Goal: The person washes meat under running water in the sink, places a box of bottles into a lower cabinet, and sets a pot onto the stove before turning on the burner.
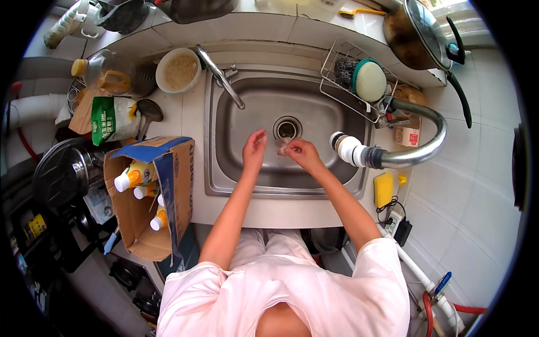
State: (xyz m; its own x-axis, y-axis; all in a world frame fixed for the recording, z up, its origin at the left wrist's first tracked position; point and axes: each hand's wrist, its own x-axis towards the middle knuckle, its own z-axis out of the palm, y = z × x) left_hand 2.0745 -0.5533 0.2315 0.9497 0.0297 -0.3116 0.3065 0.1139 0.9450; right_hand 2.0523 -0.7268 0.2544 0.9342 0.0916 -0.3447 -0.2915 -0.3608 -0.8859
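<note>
Both my hands are over the stainless steel sink (247, 101). My right hand (304, 154) is pinched on a small, crumpled, pale translucent scrap (283, 146), perhaps thin film; its exact kind is unclear. The scrap hangs just in front of the drain (287, 128), whose opening has something dark in it. To the left, my left hand (255, 147) is held apart from it, fingers extended and nothing visible in them. A chrome faucet (222, 78) reaches over the sink's left side, and no water shows running from it.
Left of the sink are a cardboard box (182, 191) of several bottles, a white bowl (178, 70) and a green-and-white bag (115, 119). At right, a thick curved metal pipe (432, 146) juts over the rim below a wire rack (337, 73). A yellow sponge (383, 190) lies near a power plug (394, 221).
</note>
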